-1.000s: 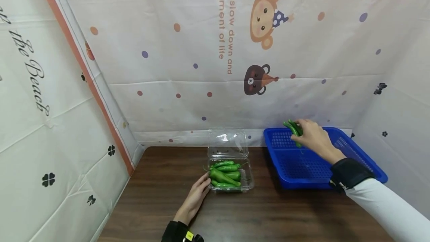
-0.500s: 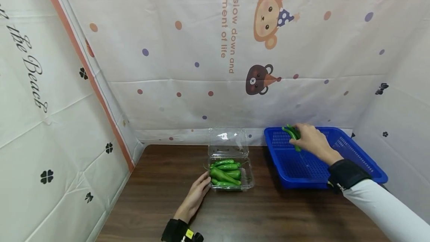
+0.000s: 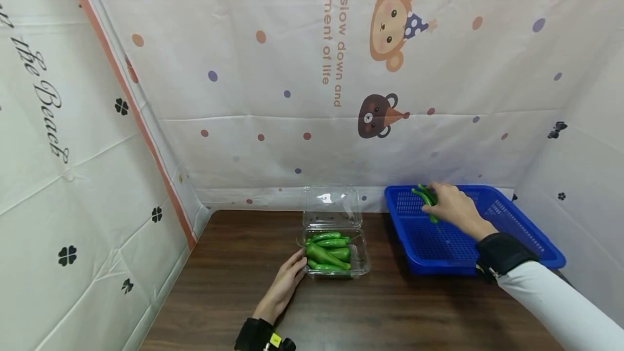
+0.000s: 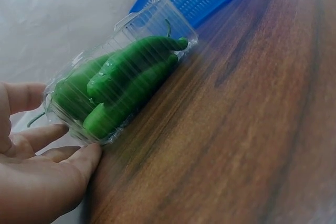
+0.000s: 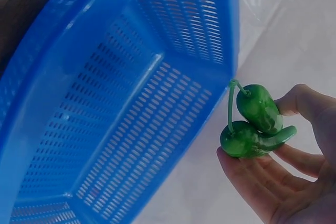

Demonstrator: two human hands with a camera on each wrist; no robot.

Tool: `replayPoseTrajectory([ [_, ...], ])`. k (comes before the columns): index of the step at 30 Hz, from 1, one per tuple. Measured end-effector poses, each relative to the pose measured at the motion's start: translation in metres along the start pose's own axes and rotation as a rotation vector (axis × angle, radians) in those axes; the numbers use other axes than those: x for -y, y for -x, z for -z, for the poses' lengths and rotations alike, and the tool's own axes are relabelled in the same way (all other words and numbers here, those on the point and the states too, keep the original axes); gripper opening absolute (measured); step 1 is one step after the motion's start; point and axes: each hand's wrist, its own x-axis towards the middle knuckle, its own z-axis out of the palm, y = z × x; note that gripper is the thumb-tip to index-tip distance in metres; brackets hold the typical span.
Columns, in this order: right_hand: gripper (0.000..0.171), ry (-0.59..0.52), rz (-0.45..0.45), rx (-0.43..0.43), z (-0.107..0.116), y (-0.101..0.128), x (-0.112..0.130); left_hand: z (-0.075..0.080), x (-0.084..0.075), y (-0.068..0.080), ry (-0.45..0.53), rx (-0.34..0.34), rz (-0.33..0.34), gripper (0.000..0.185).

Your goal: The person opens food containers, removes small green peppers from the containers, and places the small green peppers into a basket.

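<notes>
Over the far left corner of the blue perforated plastic basket (image 3: 526,232), my right hand (image 3: 455,207) holds two small glossy green chili peppers (image 5: 254,121), thumb on one side and curled fingers (image 5: 262,179) on the other, clear of the basket floor; they look light and firm with a smooth, waxy skin, so I judge them apt to slide against each other; a pinch across the thick bodies seems surer to me than one at the thin curved stem (image 5: 230,103), which looks likely to bend; nothing about them suggests fragility, though two in one pinch is a looser hold than one.

Beside the basket, well apart from that hand, the clear thin plastic clamshell box (image 3: 335,253) sits on the dark brown wooden table (image 3: 390,313) with its lid (image 3: 331,207) standing open, several more green peppers (image 4: 121,90) heaped inside; my left hand (image 3: 285,288) lies on the table with relaxed, nearly straight fingers, fingertips (image 4: 86,158) touching the box's near left corner and gripping nothing; that box looks flimsy and likely to skid if nudged.
</notes>
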Motion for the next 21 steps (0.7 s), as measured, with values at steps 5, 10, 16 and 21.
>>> replayPoseTrajectory([
  [5,0.052,0.005,-0.013,0.013,-0.006,-0.001,0.0,-0.001,0.0,0.0,0.002,0.0,-0.001,0.08],
  [10,0.052,0.001,-0.014,0.031,-0.012,-0.002,0.001,-0.001,0.0,0.002,-0.002,0.005,0.003,0.078],
  [16,0.055,-0.009,-0.022,0.046,-0.018,-0.002,0.001,-0.002,-0.001,0.002,-0.004,0.001,0.0,0.076],
  [21,0.053,-0.02,-0.015,0.084,-0.027,0.001,-0.001,-0.002,-0.002,0.001,-0.011,-0.002,0.001,0.077],
])
